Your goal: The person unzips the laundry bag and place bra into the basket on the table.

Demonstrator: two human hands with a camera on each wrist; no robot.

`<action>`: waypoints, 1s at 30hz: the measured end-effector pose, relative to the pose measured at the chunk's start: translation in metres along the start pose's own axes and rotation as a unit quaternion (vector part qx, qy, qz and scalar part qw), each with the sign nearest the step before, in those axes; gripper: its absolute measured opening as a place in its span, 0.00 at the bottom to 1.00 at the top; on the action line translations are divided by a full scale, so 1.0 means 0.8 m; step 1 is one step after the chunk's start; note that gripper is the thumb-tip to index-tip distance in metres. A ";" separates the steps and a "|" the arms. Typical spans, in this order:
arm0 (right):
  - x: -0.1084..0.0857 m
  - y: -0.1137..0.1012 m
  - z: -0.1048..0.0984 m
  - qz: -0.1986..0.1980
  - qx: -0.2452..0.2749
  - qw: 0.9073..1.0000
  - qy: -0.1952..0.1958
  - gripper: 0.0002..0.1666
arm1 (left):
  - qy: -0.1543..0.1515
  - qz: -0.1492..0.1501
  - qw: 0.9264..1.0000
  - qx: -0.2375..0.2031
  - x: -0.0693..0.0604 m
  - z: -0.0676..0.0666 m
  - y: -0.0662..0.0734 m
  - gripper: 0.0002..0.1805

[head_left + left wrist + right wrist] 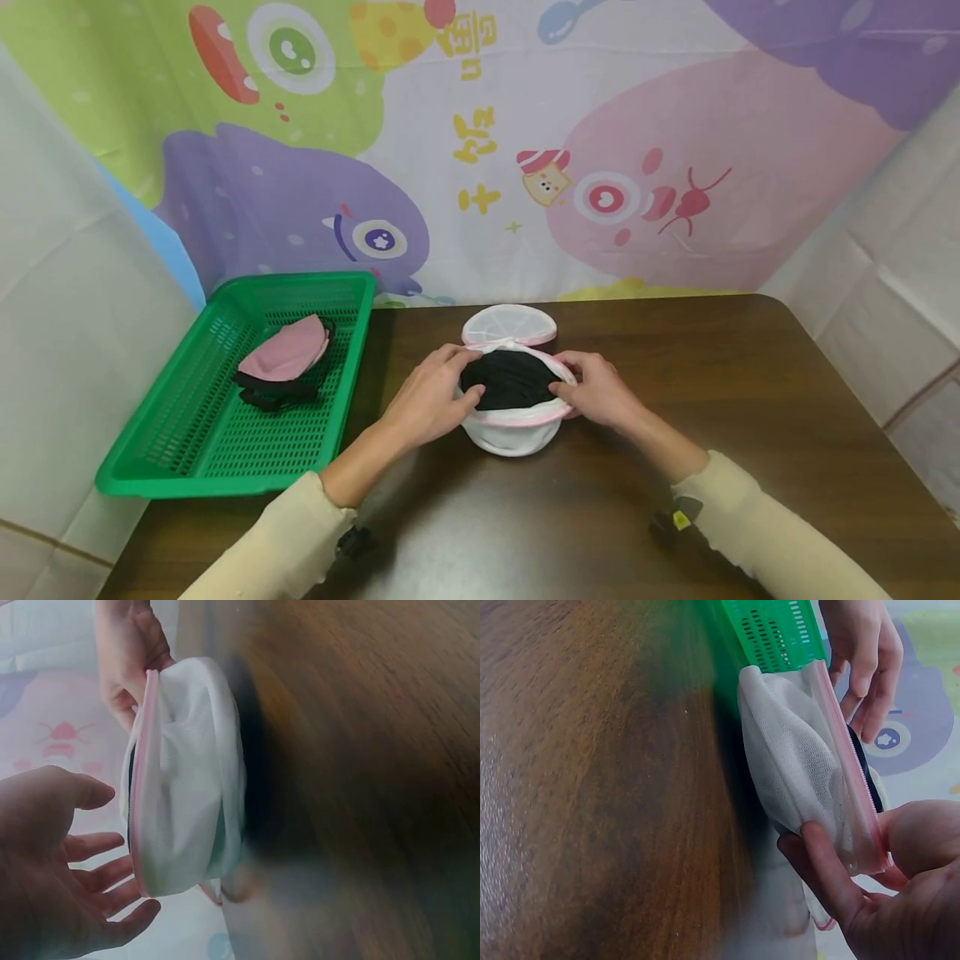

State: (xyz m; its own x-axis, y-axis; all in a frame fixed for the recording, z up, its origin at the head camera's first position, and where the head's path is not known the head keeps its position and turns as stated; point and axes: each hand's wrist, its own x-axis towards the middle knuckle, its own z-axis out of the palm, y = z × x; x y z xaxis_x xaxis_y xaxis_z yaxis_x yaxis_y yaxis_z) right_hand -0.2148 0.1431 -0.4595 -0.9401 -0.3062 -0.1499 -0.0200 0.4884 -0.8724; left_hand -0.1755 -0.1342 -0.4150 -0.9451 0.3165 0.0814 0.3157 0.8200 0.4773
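Observation:
A white mesh laundry bag (pixel 512 437) with a pink zipper edge stands on the table, unzipped. Black fabric (pixel 517 379) fills its mouth, and its round mesh lid (pixel 510 323) is folded back behind. At the left rim is my left hand (pixel 427 398), thumb over the black fabric; in the left wrist view its fingers (pixel 105 874) are spread and loosely bent beside the zipper edge. My right hand (pixel 603 396) pinches the right rim, and the right wrist view shows fingers (pixel 829 874) against the mesh outside, thumb at the zipper edge.
A green perforated basket (pixel 217 485) stands to the left on the brown wooden table (pixel 720 367). Inside it lie a pink cup-shaped piece of fabric (pixel 288 350) and black fabric (pixel 277 394). A cartoon-printed cloth (pixel 495 250) hangs behind the table.

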 end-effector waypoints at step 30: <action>0.000 -0.001 0.001 0.011 0.016 1.000 -0.010 0.26 | -0.043 -0.018 0.999 0.016 0.007 0.014 -0.013 0.26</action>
State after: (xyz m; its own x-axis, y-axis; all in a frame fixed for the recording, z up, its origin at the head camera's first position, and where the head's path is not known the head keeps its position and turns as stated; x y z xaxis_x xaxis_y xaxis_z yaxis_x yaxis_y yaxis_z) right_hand -0.2149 0.1419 -0.4590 -0.9333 -0.3123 -0.1774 0.0108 0.4693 -0.8830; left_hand -0.1829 -0.1356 -0.4288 -0.9456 0.3250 -0.0116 0.2855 0.8465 0.4494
